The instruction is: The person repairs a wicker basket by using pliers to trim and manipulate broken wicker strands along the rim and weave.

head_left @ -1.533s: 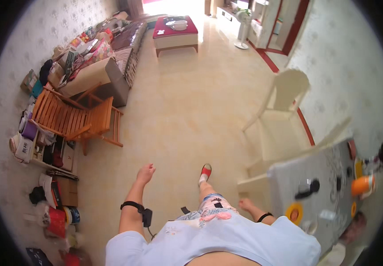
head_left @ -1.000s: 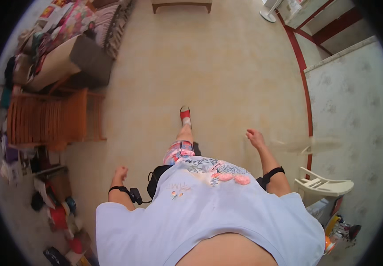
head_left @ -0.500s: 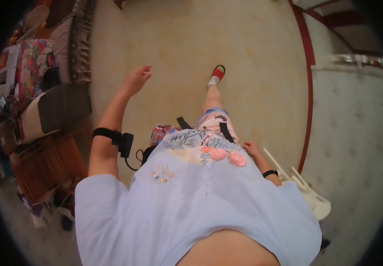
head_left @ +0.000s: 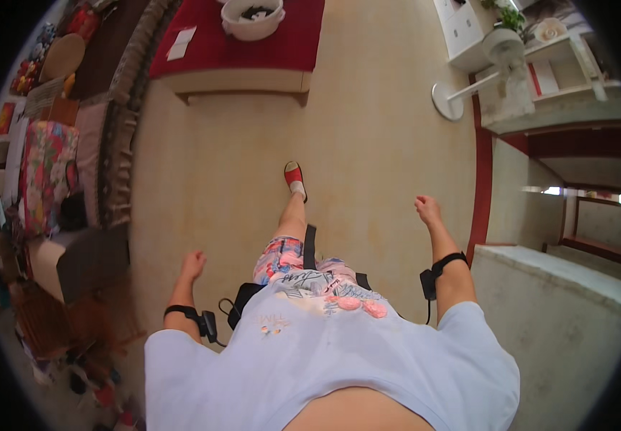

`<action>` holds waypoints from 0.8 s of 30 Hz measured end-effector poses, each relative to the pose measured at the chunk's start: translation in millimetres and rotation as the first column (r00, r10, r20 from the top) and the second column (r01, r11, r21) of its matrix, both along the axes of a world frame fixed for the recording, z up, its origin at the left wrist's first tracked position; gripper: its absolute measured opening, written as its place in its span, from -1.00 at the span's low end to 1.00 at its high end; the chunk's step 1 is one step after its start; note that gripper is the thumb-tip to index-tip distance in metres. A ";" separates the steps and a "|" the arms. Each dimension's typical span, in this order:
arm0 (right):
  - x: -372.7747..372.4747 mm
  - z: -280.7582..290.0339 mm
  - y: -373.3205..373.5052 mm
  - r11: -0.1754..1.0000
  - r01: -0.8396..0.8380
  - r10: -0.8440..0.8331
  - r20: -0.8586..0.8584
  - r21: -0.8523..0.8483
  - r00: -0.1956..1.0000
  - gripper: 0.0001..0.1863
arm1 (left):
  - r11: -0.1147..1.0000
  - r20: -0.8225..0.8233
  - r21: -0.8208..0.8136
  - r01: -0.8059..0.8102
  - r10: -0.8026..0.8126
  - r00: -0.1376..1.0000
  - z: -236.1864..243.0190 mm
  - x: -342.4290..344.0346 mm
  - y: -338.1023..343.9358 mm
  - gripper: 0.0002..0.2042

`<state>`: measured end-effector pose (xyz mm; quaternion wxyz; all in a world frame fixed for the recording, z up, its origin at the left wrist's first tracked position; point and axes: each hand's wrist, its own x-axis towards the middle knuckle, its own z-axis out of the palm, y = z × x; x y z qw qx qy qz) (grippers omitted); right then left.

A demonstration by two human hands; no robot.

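Hanging over the pale floor (head_left: 368,136), the person's left hand (head_left: 194,266) is half curled and empty, with a black pack (head_left: 246,298) near it on the right, at the waist. The right hand (head_left: 428,209), loosely bent and empty too, points toward the far side; nearest it, on the right, lies a red floor border (head_left: 483,172), its long axis running from near to far. The shirt (head_left: 339,352) partly hides the pack, so which way that points cannot be told. At the far left, a round white basin (head_left: 254,30) stands on a red-covered table (head_left: 296,47), holding something dark and something whitish, too small to identify. White papers (head_left: 181,43) lie left of it.
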<state>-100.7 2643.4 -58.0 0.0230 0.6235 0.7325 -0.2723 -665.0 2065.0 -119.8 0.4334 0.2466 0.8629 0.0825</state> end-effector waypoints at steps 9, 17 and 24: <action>-340.8 -81.6 323.6 0.907 -0.303 0.306 -0.036 -0.291 0.951 -0.32 | 0.978 0.046 0.165 -0.130 0.124 0.991 -20.2 -114.0 342.8 -0.61; -506.5 -261.9 498.0 0.859 -0.238 0.107 -0.295 -0.454 0.950 -0.51 | 0.938 0.232 -0.087 -0.336 0.347 0.909 -5.5 -58.3 457.4 -0.63; -629.0 -378.3 527.8 0.580 -0.232 -0.138 -0.375 -0.781 0.917 -0.55 | 0.817 0.288 -0.336 -0.469 0.563 0.775 -14.3 37.9 499.8 -0.63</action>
